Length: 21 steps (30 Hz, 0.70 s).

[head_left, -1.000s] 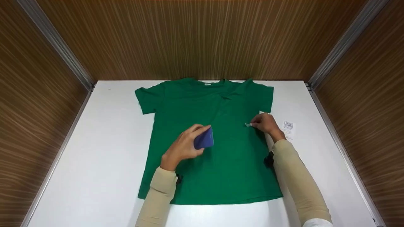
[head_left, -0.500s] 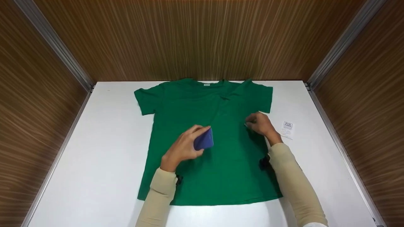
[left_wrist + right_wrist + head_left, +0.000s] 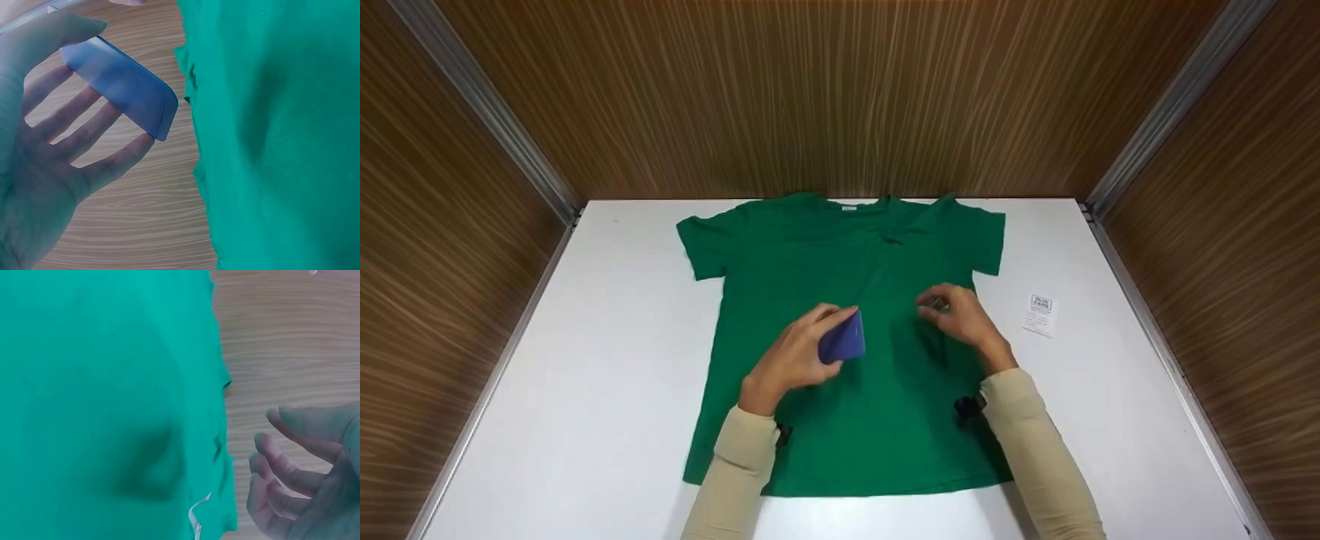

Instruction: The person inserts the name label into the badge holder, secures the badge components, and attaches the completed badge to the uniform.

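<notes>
A green T-shirt lies spread on the white table, its collar toward the back wall. Above its middle, my left hand holds a flat blue-purple rectangular slab, which stands tilted. In the left wrist view the thumb lies across the slab near one end and the fingertips support its lower edge. My right hand hovers over the shirt's right side with its fingers loosely bent. In the right wrist view no object shows between the thumb and fingers.
A small white printed card lies on the white table to the right of the shirt. Wood-grain panels wall in the back and both sides, with metal strips at the corners.
My right hand has moved left, and the small pale strip earlier between its fingertips is out of sight. The left hand stays nearly still with the slab.
</notes>
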Tool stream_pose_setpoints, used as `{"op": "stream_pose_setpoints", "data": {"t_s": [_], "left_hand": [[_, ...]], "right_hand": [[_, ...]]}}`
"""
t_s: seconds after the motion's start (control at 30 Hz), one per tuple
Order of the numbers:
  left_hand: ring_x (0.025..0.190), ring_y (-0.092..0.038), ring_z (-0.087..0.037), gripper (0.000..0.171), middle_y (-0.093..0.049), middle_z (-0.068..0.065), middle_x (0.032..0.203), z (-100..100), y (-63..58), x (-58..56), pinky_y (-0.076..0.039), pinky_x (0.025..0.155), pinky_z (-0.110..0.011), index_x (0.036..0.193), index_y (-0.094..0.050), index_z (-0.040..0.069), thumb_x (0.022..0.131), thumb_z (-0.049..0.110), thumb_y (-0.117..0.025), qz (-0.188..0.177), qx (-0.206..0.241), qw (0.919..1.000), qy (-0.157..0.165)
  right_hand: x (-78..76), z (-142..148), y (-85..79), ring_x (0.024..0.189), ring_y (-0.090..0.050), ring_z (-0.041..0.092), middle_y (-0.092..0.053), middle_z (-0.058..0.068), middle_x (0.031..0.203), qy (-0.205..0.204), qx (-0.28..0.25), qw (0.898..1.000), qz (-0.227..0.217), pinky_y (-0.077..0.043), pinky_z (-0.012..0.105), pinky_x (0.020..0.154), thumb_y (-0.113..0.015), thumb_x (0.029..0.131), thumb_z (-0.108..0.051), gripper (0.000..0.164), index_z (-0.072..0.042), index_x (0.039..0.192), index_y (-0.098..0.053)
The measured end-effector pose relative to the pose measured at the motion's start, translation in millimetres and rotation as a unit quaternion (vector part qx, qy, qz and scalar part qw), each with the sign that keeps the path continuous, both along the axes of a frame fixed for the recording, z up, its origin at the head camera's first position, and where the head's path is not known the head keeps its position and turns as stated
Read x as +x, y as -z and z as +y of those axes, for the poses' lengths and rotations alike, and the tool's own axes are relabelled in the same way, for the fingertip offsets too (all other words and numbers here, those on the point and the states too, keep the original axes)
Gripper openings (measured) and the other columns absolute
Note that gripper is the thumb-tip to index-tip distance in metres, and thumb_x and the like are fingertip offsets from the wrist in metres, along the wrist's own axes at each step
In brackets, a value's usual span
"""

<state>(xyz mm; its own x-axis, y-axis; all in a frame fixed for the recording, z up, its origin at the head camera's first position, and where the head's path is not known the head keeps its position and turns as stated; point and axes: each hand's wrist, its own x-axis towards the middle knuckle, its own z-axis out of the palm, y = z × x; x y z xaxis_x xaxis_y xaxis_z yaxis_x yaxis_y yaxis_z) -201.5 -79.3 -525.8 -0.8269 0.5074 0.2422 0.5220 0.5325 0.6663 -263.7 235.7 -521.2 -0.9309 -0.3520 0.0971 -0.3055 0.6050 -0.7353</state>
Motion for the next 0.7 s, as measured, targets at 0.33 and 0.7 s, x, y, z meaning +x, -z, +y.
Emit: {"op": "stream_pose_setpoints", "data": {"t_s": [0.33, 0.7], "left_hand": [[0.126, -0.058, -0.03, 0.082, -0.054, -0.01, 0.146, 0, -0.2, 0.4, -0.054, 0.103, -0.053, 0.157, -0.044, 0.024, 0.086, 0.011, -0.083, -0.004, -0.007, 1.0, -0.005], [0.127, -0.058, -0.03, 0.083, -0.054, -0.009, 0.145, 2, -0.1, 0.8, -0.053, 0.105, -0.053, 0.158, -0.043, 0.026, 0.087, 0.012, -0.083, -0.005, -0.016, 0.9998, -0.01]], "right_hand": [[18.5, -18, -2.1, 0.099, -0.07, 0.035, -0.073, 0.019, 0.112, -0.043, -0.027, 0.998, 0.022, -0.057, 0.05, 0.086, -0.067, 0.099, -0.007, 0.016, 0.001, 0.11, -0.075], [31.8, -30, -10.5, 0.097, -0.072, 0.031, -0.075, 0.017, 0.111, -0.054, -0.037, 0.997, 0.035, -0.059, 0.046, 0.085, -0.065, 0.102, -0.011, 0.016, -0.003, 0.111, -0.076]]}}
